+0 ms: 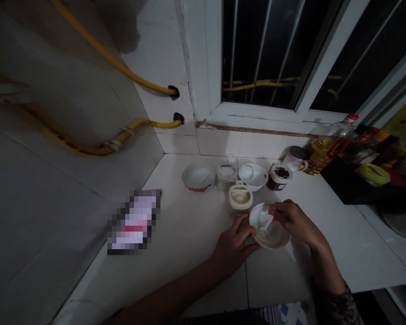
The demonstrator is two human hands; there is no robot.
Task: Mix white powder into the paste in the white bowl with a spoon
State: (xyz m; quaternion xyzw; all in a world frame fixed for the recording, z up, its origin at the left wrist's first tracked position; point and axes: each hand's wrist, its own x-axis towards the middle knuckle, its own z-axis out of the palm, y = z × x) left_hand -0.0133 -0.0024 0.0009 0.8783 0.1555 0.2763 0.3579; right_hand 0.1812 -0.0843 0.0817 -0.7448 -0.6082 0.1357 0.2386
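My left hand [237, 238] grips the left rim of a white bowl [278, 240], which is tilted on the tiled counter. Between the fingers of my right hand [292, 220] is the handle of a small white spoon [267, 225], its head down inside the bowl. Something pale lies by the spoon's tip, too dim to make out. Just behind the bowl stands a seasoning jar [240, 198] with pale contents and its lid up. A second jar [226, 175] holds something white, and a third jar [280, 175] holds something dark red.
Two more bowls, one at left [199, 177] and one at right [259, 176], stand near the wall. Further right are a mug [295, 159], an oil bottle [320, 151] and a yellow-green lidded container [373, 174]. A blurred-out flat object [135, 221] lies by the left wall.
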